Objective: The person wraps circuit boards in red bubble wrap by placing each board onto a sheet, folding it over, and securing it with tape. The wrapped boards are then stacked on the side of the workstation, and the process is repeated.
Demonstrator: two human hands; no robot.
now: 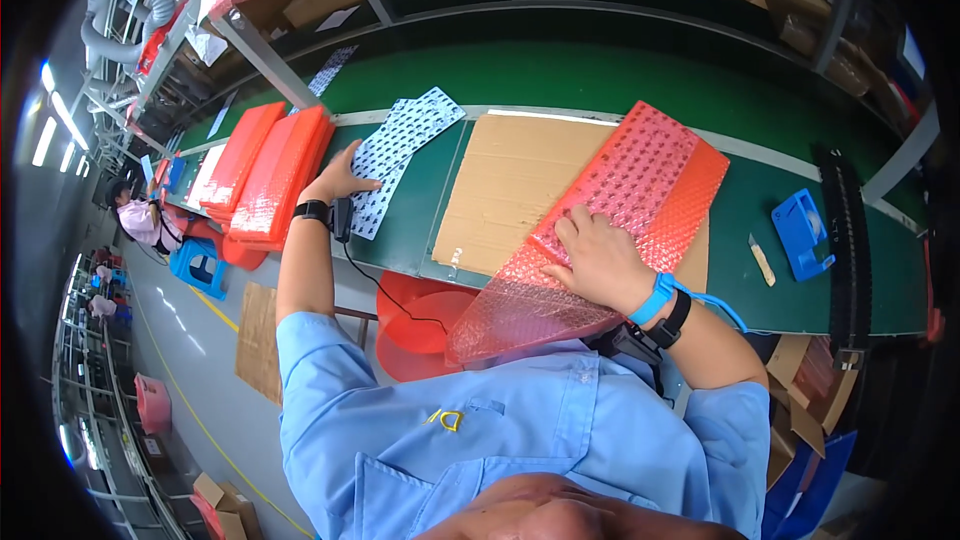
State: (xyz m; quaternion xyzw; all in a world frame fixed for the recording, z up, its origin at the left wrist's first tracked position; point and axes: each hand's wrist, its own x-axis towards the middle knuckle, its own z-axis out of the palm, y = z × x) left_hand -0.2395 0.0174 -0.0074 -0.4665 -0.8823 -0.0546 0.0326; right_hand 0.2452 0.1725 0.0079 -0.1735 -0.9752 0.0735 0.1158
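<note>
My left hand is open, thumb stretched out over the edge of light blue sheets patterned with rows of dark marks. Those sheets overlap at an angle, just right of a stack of red bubble-wrap packs. With bent fingers, my right hand grips a red bubble-wrap bag near its middle. A dotted sheet shows through the bag's upper part. Its translucent lower end hangs over the table edge toward my lap. Under the bag lies a flat piece of brown cardboard.
A knife with a pale handle and a blue tape dispenser lie at the right, beside a black strip. Red stools stand below the table edge. Another person sits far left. Metal posts rise behind the table.
</note>
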